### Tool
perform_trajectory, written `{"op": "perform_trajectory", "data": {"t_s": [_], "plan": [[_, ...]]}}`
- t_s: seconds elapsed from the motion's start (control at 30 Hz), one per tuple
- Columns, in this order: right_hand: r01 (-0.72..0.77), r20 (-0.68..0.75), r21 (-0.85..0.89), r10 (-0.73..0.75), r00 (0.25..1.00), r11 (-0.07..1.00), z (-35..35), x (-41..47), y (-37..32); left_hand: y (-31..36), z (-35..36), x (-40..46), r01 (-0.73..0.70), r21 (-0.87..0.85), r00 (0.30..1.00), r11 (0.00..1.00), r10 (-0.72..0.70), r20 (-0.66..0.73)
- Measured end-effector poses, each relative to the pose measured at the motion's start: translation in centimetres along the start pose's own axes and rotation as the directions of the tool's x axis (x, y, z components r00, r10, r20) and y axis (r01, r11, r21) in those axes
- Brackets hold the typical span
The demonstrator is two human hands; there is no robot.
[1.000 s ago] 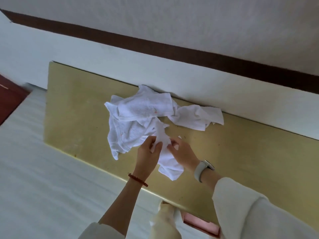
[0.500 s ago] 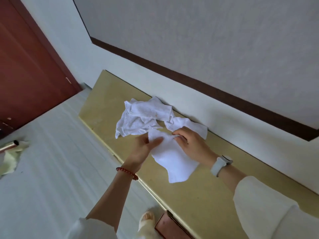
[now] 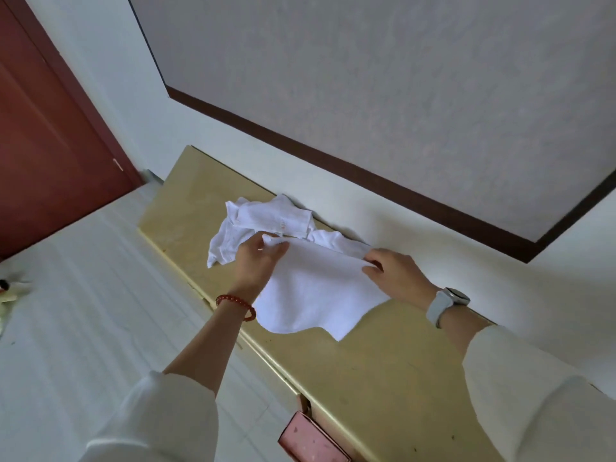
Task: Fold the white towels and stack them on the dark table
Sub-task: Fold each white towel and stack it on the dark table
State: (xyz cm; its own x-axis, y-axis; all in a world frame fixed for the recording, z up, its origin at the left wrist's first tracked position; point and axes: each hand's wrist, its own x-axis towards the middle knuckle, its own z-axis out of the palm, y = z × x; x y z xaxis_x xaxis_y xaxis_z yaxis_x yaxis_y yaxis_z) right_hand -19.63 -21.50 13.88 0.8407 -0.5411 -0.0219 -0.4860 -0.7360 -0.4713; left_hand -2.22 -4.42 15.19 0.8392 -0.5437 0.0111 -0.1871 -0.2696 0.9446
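Towel [image 3: 316,291], white and limp, lies spread on the yellowish worktop [image 3: 383,371] in the head view, its far corners pinched by the left hand [image 3: 258,261] and right hand [image 3: 396,275]. More towels [image 3: 260,225] sit crumpled just behind. Soft, light cloth, best held at corners.

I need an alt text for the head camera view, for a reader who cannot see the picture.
Two bare hands, left hand and right hand, hold the far corners of a white towel spread over a yellowish table that stands against a pale wall. Behind it lies a crumpled pile of white towels. A red door stands at the left.
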Motion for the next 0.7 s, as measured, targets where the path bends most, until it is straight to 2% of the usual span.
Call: {"op": "perform_trajectory", "data": {"t_s": [0.1, 0.2, 0.33, 0.43, 0.53, 0.63, 0.7], "plan": [[-0.016, -0.193, -0.003, 0.015, 0.981, 1.0, -1.1, 0.7, -0.5, 1.2, -1.0, 1.0, -0.068, 0.07, 0.996, 0.995, 0.072, -0.061], [-0.023, -0.38, -0.02, 0.013, 0.925, 1.0, -2.2, 0.7, -1.1, 1.6, -2.3, 1.6, -0.122, 0.042, 0.989, 0.992, 0.126, -0.082], [0.047, -0.474, -0.066, -0.073, 0.878, 0.997, -2.5, -1.3, -0.1, 0.0, -3.3, 0.8, -0.212, 0.102, 0.976, 0.972, 0.216, -0.037], [0.071, -0.437, -0.094, -0.105, 0.893, 0.993, -1.3, -4.3, 1.5, -2.8, -3.2, -1.0, -0.314, 0.194, 0.949, 0.929, 0.298, 0.106], [0.084, -0.308, -0.127, -0.12, 0.944, 0.988, 1.3, -8.2, 3.2, -6.7, -2.4, -3.6, -0.373, 0.272, 0.919, 0.887, 0.314, 0.239], [-0.031, -0.133, -0.085, 0.019, 0.991, 0.996, 5.3, -12.3, 5.4, -11.0, -1.3, -6.8, -0.309, 0.339, 0.905, 0.889, 0.164, 0.393], [-0.126, -0.015, -0.064, 0.125, 0.992, 0.99, 7.8, -15.1, 6.6, -13.5, -0.5, -8.8, -0.253, 0.416, 0.865, 0.874, 0.012, 0.502]]}}
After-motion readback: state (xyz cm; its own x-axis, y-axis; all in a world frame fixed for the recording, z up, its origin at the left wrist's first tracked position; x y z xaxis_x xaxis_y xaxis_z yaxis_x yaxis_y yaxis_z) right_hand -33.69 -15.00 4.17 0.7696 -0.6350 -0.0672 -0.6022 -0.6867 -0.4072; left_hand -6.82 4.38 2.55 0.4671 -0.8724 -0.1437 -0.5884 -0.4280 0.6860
